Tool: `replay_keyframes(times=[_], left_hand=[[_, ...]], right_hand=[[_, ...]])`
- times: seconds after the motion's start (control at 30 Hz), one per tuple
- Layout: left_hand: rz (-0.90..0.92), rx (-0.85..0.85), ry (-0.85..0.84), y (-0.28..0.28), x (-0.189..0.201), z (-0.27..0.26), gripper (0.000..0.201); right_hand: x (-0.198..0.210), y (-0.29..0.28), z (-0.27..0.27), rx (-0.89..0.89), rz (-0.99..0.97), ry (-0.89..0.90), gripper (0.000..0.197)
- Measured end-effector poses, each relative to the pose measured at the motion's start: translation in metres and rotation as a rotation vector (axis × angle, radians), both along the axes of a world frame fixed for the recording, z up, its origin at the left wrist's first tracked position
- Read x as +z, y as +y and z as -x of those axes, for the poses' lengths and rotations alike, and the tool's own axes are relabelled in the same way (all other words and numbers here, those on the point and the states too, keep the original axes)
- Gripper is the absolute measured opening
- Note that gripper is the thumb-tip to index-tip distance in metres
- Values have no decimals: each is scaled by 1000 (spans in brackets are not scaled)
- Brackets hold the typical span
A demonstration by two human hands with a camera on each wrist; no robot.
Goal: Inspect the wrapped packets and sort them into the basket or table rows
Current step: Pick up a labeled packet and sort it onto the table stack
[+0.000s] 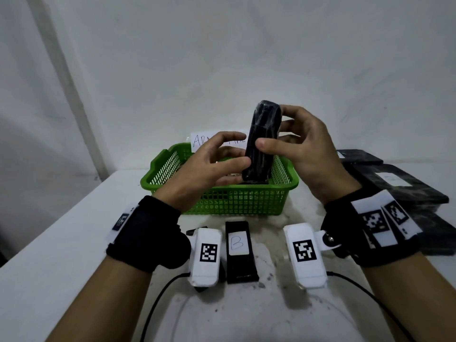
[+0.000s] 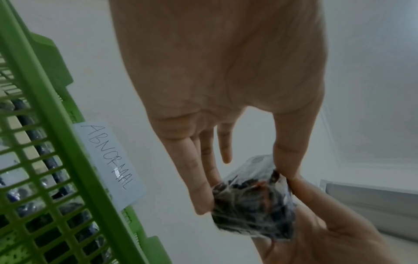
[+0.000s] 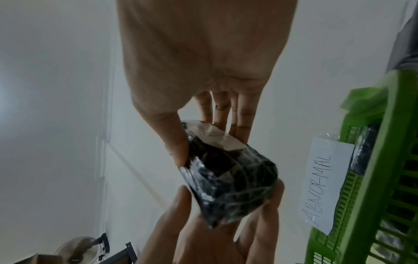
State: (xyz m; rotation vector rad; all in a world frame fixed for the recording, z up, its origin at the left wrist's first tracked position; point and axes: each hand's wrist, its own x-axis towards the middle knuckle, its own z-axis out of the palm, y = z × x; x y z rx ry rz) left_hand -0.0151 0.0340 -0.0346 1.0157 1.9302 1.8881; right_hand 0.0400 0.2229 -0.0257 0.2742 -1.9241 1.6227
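Holding one black wrapped packet [image 1: 262,141] up on end, long way pointing up, right above the green basket [image 1: 283,193]. Both hands pinching it: left hand [image 1: 207,169] low, right hand [image 1: 306,149] higher.

Packet [image 1: 262,141] above basket [image 1: 222,201] — table [image 1: 61,243] beneath.
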Motion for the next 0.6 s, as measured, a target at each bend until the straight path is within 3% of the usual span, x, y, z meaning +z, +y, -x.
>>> replay_keyframes(times=[0.17,0.23,0.37,0.5,0.6], left_hand=[[40,36,73,0,0,-1,53],[34,71,124,-1,0,0,51],[-4,106,207,-2,-3,5,57],[-33,114,281,-4,-6,8,62],[5,171,368,-5,-8,11,66]], right_hand=[[3,-2,-6,2,-104,-16,65],[6,-2,-7,68,-49,-33,61],[9,-3,-7,153,42,-111,31],[6,-4,-8,300,65,-299,43],[6,-9,-10,336,171,-248,36]])
